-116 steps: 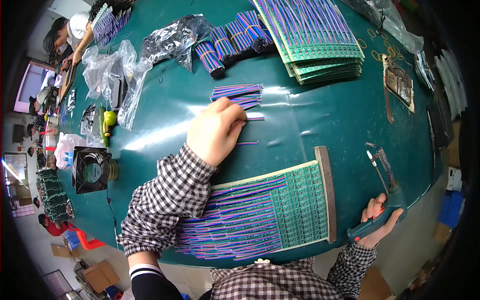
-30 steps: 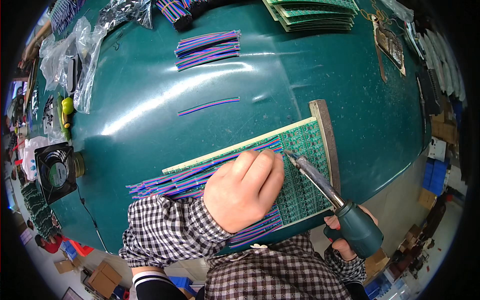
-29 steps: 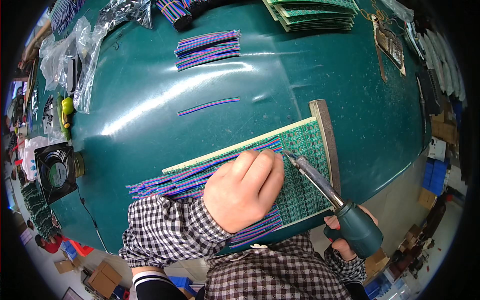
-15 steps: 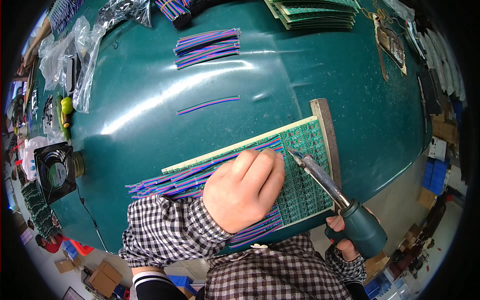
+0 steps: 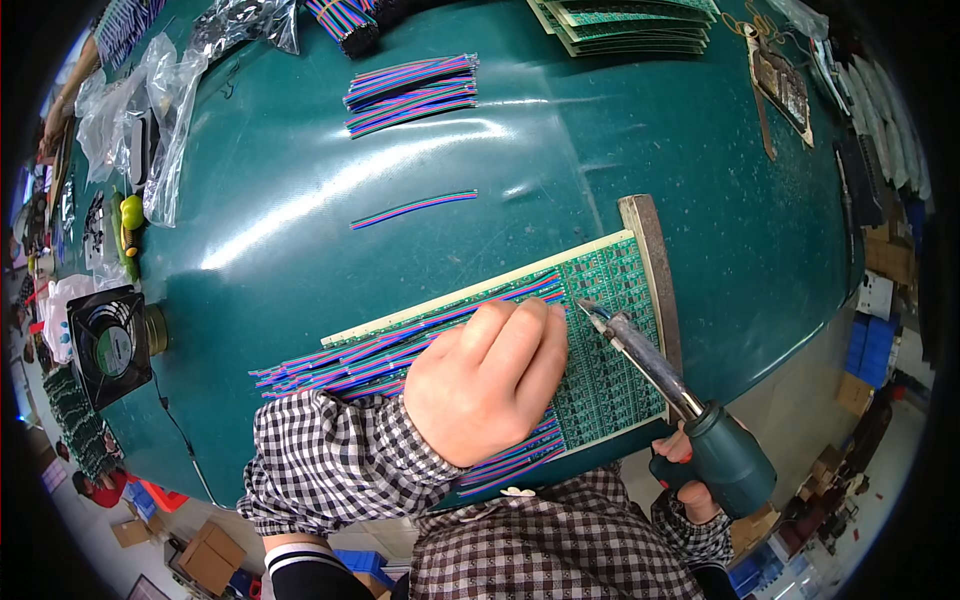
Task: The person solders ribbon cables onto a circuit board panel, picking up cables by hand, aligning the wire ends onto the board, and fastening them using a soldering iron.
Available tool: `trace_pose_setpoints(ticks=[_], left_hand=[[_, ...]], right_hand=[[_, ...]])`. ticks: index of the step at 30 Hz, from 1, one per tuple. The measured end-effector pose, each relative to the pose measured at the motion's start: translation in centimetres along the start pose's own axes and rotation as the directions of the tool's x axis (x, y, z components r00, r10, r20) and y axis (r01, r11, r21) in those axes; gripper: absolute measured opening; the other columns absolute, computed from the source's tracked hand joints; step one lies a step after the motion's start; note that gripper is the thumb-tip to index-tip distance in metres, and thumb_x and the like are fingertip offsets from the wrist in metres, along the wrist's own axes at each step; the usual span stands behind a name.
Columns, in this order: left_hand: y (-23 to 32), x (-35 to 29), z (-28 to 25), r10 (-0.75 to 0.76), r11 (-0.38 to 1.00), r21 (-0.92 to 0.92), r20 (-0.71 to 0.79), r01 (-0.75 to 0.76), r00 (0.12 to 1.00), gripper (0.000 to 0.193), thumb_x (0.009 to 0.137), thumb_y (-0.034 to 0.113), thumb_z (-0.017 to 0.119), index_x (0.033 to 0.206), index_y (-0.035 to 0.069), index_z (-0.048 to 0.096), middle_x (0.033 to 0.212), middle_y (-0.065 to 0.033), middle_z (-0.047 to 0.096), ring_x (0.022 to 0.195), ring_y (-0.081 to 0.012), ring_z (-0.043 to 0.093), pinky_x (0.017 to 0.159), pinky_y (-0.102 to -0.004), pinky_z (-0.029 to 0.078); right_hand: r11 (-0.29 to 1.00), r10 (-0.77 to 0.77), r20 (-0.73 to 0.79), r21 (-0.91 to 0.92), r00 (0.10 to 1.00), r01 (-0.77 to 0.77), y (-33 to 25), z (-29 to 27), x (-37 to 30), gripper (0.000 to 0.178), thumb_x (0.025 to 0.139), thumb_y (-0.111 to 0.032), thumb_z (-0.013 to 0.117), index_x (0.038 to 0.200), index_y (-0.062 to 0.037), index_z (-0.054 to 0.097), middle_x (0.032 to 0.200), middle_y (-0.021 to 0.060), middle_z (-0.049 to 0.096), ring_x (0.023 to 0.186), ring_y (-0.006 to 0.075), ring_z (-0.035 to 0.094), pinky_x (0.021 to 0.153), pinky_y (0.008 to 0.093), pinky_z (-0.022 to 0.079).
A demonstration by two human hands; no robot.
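A green circuit board panel (image 5: pixel 610 370) lies tilted on the table, with rows of small components and a pale strip along its far edge. Multicoloured ribbon wires (image 5: pixel 330 365) run in rows across its left half, their ends meeting the board near its middle. My left hand (image 5: pixel 490 375) rests over them, fingers closed in a pinch on a ribbon wire; the fingertips are mostly hidden. In my right hand (image 5: pixel 690 475) is a soldering iron (image 5: pixel 735 460) with a dark green handle. Its metal tip points at the board just right of my left fingertips.
A worn bar (image 5: pixel 652 285) borders the panel's right end. Beyond the panel lie one loose ribbon wire (image 5: pixel 415 208) and a wire bundle (image 5: pixel 412 95). Stacked boards (image 5: pixel 630 28) are at the back, a black fan (image 5: pixel 112 347) at left, and a solder-stained tray (image 5: pixel 780 88) at far right.
Almost nothing differs. The view has shifted very slightly, while both hands, the soldering iron and the board keep nearly the same places.
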State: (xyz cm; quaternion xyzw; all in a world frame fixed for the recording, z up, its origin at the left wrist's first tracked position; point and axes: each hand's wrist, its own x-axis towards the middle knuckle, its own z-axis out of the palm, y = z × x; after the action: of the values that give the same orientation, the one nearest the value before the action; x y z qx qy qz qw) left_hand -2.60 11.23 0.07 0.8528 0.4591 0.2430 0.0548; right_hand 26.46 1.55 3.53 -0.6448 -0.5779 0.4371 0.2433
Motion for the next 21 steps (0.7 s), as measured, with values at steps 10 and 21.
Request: trace_pose_setpoints(ticks=[10,21], left_hand=[[0.5,0.2,-0.4,-0.042,0.999,-0.027,0.059,0.044,0.997,0.039,0.073,0.008,0.07,0.11,-0.002,0.074,0.104,-0.0092,0.065,0.087,-0.0211,0.066,0.07,-0.0316,0.056],[0.3,0.3,-0.3,-0.04,0.998,-0.048,0.045,0.043,0.998,0.038,0.073,0.008,0.071,0.109,-0.002,0.074,0.104,-0.0097,0.065,0.087,-0.0215,0.066,0.071,-0.0323,0.056]], right_hand=[[1.0,0.028,-0.003,0.003,1.0,-0.028,-0.1,0.2,-0.3,0.06,0.085,-0.076,0.066,0.099,-0.0201,0.084,0.108,-0.0008,0.077,0.106,0.0248,0.065,0.101,0.0425,0.051],[0.999,0.016,-0.017,0.039,1.0,-0.015,0.0,0.5,-0.2,0.057,0.086,-0.072,0.069,0.1,-0.0178,0.082,0.105,-0.0019,0.078,0.105,0.0238,0.068,0.101,0.0422,0.051]])
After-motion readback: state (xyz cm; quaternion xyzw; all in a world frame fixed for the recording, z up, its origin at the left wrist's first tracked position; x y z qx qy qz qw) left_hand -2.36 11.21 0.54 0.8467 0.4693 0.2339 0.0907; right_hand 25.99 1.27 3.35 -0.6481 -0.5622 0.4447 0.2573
